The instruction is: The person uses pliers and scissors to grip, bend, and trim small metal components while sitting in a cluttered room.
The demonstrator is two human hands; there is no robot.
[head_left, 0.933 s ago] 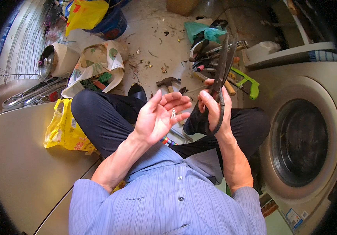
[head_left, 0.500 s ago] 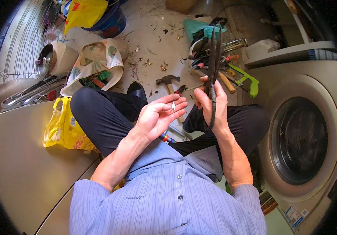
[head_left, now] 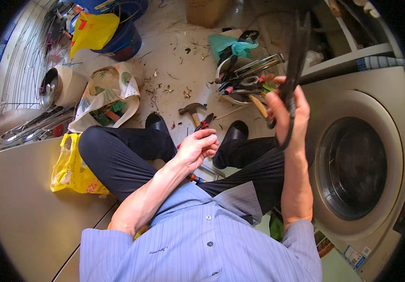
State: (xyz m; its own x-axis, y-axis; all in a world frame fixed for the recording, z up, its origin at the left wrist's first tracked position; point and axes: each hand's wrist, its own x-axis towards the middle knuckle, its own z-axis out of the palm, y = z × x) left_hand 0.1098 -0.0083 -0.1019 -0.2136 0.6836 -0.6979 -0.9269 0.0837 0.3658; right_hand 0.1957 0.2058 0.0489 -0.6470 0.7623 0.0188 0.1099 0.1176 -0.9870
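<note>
My right hand (head_left: 289, 115) grips a pair of large dark shears (head_left: 298, 51) by the handles. The blades point up and away, blurred by motion. My left hand (head_left: 198, 149) is held over my lap with its fingers curled in; whatever lies inside is hidden. Just beyond it, red-handled pliers (head_left: 206, 121) lie on the floor beside a claw hammer (head_left: 193, 111). Near my right hand stands a bin of tools (head_left: 242, 80), with handles and metal rods sticking out.
A washing machine (head_left: 357, 155) stands close on my right. To the left are a yellow plastic bag (head_left: 78, 164), a patterned bag of scraps (head_left: 113, 96) and a pale pot (head_left: 68, 84). Blue buckets (head_left: 125, 43) stand at the far left. Small debris (head_left: 167, 88) litters the floor.
My right hand has swung the shears to the right and away from my left hand. My left fingers, earlier spread with a small white piece on them, have curled in.
</note>
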